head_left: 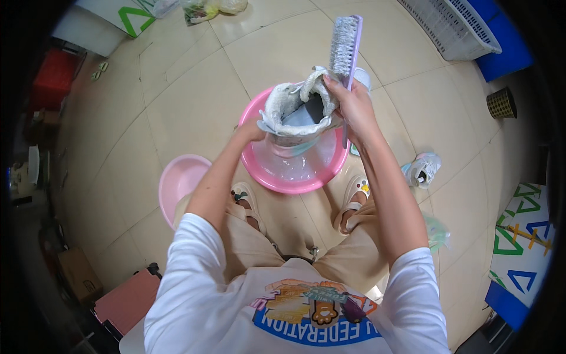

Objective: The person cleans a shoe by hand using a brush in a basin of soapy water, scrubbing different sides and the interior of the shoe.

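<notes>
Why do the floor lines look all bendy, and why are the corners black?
Head view: the fisheye lens curves the floor tiles toward the rim and leaves dark corners. Light is even and soft; small glare shows on the water in the pink basin. The shoe and brush look sharp.

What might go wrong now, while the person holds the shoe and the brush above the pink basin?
1. The right hand grips both the brush and the edge of the shoe, so either may slip into the water of the pink basin.
2. Water may drip or splash onto the tiled floor near the sandalled feet, which could make it slippery.
</notes>
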Demonstrator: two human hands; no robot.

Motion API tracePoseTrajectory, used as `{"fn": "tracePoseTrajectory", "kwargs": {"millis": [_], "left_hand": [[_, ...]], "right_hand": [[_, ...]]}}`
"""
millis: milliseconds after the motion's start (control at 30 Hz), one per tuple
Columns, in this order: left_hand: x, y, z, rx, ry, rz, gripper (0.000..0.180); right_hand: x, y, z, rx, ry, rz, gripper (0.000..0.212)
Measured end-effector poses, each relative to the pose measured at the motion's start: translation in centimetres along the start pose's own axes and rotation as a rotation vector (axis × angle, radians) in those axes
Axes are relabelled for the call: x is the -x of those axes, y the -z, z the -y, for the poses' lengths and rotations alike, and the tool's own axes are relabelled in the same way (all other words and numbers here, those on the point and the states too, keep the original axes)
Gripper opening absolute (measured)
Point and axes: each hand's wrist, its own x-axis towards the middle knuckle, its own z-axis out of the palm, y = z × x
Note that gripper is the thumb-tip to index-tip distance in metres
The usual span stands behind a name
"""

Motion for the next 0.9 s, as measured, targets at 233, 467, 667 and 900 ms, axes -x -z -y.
{"fn": "tracePoseTrajectory", "kwargs": {"millis": [233, 467, 667, 900], "left_hand": [[14.4, 12.4, -13.3, 0.543, -0.052, -1.177, 0.017], [11.2, 12.6, -17.6, 1.300, -0.159, -0.483, 0.025], [6.9, 10.6, -16.5, 1.737, 0.086, -0.009, 0.025], [7.4, 9.4, -15.0, 2.382, -0.195, 0.019, 0.026]], "right_hand": [[0.0, -0.2, -1.0, -0.022, 0.025, -0.058, 0.020], [-0.8, -0.3, -0.5, 0.032, 0.044, -0.092, 0.019], [0.6, -0.8, 0.7, -0.092, -0.094, 0.075, 0.019], [-0.7, -0.2, -1.7, -0.375, -0.255, 0.131, 0.019]]}}
